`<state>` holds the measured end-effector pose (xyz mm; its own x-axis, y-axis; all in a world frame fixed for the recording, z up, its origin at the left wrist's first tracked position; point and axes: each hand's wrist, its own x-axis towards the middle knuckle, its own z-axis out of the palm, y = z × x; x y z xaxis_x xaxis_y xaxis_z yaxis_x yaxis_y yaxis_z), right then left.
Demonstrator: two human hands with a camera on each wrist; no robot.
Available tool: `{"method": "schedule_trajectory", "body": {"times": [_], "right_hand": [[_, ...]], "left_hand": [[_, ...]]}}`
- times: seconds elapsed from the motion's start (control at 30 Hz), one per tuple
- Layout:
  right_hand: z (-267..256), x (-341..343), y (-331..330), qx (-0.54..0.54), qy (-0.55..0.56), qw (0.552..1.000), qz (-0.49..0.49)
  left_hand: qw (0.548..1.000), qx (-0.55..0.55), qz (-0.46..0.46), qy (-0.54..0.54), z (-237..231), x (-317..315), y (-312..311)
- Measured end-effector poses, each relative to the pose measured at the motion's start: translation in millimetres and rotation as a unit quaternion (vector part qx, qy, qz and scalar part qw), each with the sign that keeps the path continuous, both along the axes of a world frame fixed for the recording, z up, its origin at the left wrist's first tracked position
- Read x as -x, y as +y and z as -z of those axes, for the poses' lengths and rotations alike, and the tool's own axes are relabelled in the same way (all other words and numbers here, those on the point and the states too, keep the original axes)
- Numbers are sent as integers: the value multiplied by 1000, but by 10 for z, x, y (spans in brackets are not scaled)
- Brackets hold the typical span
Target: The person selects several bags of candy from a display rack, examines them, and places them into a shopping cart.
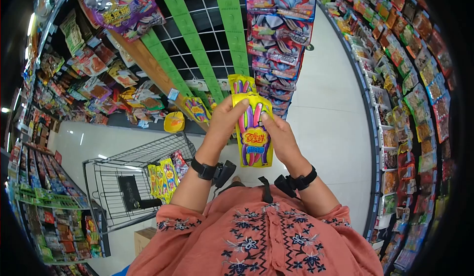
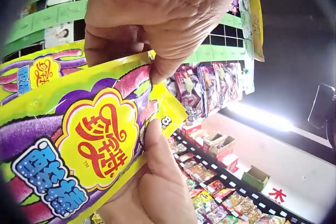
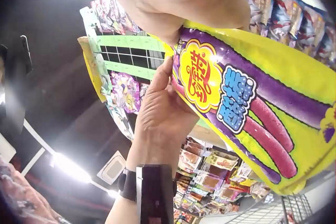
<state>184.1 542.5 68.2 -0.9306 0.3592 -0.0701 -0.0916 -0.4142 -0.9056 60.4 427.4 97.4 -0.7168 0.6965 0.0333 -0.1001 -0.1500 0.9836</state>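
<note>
Both hands hold a yellow candy bag (image 1: 255,140) with pink and purple sticks upright in front of the body. The left hand (image 1: 226,120) pinches its upper left part, thumb on the front. On the upper right edge the right hand (image 1: 281,136) grips it, thumb also on the front. Behind it another yellow bag (image 1: 241,84) shows at the top; whether it is held or hanging I cannot tell. In the left wrist view the printed front of the bag (image 2: 100,140) is close, and the right wrist view shows the same bag (image 3: 231,92) between the hands.
A wire shopping cart (image 1: 106,177) with several yellow bags (image 1: 164,177) inside stands at the left. Green hanging strips (image 1: 185,24) and a column of blue-red packets (image 1: 279,43) are ahead. Snack shelves (image 1: 390,142) line the right, beyond a pale floor aisle (image 1: 326,118). A carton (image 1: 143,239) stands low left.
</note>
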Motion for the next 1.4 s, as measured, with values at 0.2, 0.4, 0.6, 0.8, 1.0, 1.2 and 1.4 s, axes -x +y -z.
{"method": "schedule_trajectory", "body": {"times": [0.2,0.4,0.6,0.8,1.0,1.2,1.4], "right_hand": [[-263,432,87,-57,-21,997,42],[-360,749,54,-43,-11,995,86],[-355,837,11,-33,-34,995,93],[-226,874,-23,-72,-50,988,130],[-217,865,0,-44,-39,988,145],[-302,870,42,-64,-41,984,162],[-389,937,38,-68,-40,985,154]], "left_hand": [[999,-37,14,35,-194,486,159],[999,-31,37,0,-275,847,208],[992,-36,84,-81,-258,1005,177],[983,-59,124,-119,-160,1135,167],[986,-15,-30,161,-154,1241,340],[986,-27,-27,163,-211,1220,426],[990,-8,50,135,-287,1278,391]]}}
